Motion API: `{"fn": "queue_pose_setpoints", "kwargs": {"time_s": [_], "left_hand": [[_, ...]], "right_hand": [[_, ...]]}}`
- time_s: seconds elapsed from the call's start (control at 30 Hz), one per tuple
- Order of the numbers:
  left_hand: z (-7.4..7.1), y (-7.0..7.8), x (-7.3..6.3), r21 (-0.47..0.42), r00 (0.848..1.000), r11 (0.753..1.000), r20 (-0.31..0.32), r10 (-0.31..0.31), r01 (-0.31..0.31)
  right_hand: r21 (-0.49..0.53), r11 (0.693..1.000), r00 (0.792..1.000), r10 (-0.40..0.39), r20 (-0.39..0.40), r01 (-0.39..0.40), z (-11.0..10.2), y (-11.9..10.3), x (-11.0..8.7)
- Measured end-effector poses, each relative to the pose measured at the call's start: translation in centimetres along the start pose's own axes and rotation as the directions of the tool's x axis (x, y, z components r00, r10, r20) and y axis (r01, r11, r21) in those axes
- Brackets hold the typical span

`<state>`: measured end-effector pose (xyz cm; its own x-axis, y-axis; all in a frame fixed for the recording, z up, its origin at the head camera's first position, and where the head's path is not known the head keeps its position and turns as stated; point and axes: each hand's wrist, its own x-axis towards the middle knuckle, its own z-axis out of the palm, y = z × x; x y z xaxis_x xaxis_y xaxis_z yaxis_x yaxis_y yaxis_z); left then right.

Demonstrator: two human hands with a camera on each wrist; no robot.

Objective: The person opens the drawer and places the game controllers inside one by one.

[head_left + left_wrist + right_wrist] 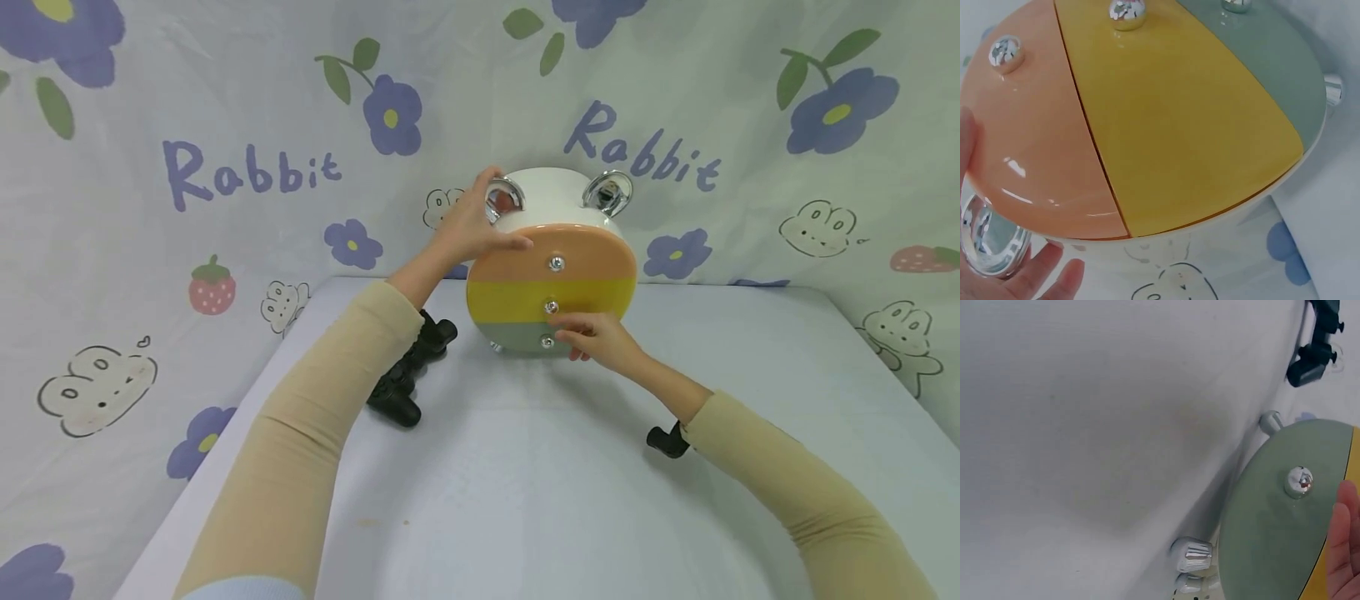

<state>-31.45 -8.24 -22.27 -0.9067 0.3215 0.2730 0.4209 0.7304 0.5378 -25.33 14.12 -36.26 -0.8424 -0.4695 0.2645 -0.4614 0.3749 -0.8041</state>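
Observation:
A round box (517, 301) with an orange, a yellow and a green drawer front, silver knobs and two silver rings on its white top stands at the back of the table. My left hand (472, 223) grips its upper left side, thumb on the orange front and fingers around the left ring (997, 240). Just below the yellow drawer's knob (552, 307), my right hand (600, 340) has its fingertips close to the front. The green drawer's knob (1299, 482) is uncovered. In the right wrist view the right hand's fingers (1339, 544) look fairly straight; the yellow knob is out of sight there.
A black game controller (397, 400) lies left of the box, partly behind the left sleeve. Another black piece (667, 442) shows beside the right sleeve, mostly hidden. Behind the white table (480, 500) hangs a cloth (255, 83) printed with flowers and rabbits.

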Motion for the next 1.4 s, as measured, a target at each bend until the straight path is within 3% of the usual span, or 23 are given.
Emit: {"fn": "queue_pose_setpoints", "kwargs": {"time_s": [0.3,0.73,0.87,1.07,1.4], "left_hand": [[-0.1,-0.2,0.1,-0.029,0.999,1.0,0.032,-0.005,0.006],[-0.3,-0.2,-0.1,-0.07,0.998,0.997,0.057,-0.014,0.018],[-0.3,-0.2,0.0,-0.071,0.998,0.997,0.062,-0.029,0.033],[-0.5,-0.1,-0.1,-0.091,0.997,0.995,0.069,-0.028,0.034],[-0.5,-0.3,0.1,-0.11,0.997,0.993,0.074,-0.03,0.038]], "right_hand": [[-0.026,0.988,0.988,0.153,0.011,-0.153,0.7,1.0,-0.3],[-0.127,0.967,0.974,0.225,0.037,-0.219,2.2,1.8,0.7],[-0.137,0.97,0.977,0.208,0.043,-0.201,2.6,1.7,1.1],[-0.17,0.979,0.992,0.12,0.036,-0.112,3.0,1.7,1.7],[-0.273,0.961,0.998,0.054,0.037,-0.042,3.0,2.3,2.3]]}}
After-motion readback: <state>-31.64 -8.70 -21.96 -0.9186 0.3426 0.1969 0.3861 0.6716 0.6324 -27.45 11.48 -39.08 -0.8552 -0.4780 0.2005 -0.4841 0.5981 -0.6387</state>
